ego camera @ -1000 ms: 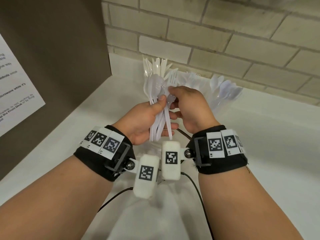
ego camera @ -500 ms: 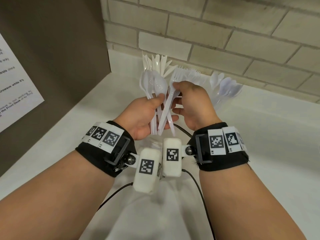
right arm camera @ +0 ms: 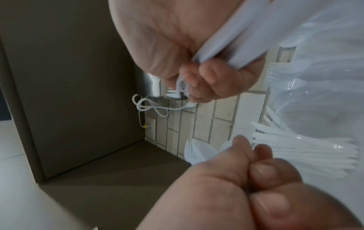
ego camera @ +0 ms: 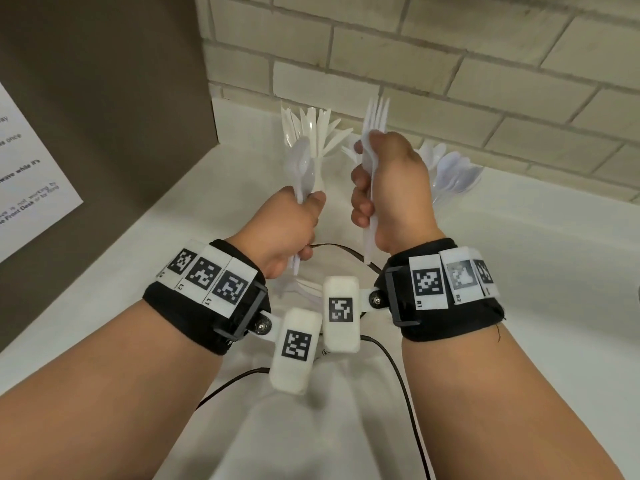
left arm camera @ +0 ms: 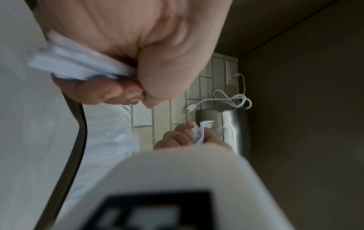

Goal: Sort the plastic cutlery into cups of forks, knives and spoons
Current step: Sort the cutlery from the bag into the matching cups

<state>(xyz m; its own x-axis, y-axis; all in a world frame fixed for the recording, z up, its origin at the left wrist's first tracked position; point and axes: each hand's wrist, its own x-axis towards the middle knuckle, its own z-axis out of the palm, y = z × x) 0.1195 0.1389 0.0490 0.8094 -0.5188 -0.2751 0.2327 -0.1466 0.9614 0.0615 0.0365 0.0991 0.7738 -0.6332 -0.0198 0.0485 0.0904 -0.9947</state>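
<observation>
In the head view my left hand (ego camera: 301, 220) grips a small bundle of white plastic spoons (ego camera: 306, 168), bowls up. To its right and apart from it, my right hand (ego camera: 372, 188) grips white forks (ego camera: 375, 116), tines up. Behind the hands stand clear cups: knives (ego camera: 320, 128) at the left, spoons (ego camera: 455, 171) at the right, and a forks cup mostly hidden behind my right hand. The left wrist view shows my fist (left arm camera: 138, 70) closed round white handles (left arm camera: 74, 62). In the right wrist view my fingers (right arm camera: 208, 77) wrap the fork handles (right arm camera: 226, 38).
The white counter (ego camera: 519, 271) ends at a brick wall (ego camera: 450, 64) behind the cups. A dark panel (ego camera: 104, 98) with a printed notice stands at the left. A metal appliance (left arm camera: 234, 124) and a loose white cord (left arm camera: 226, 99) sit further along the wall.
My hands have come apart. The right hand has drawn the forks out of the left hand's bundle and lifted them up and right. The left hand keeps the spoons.
</observation>
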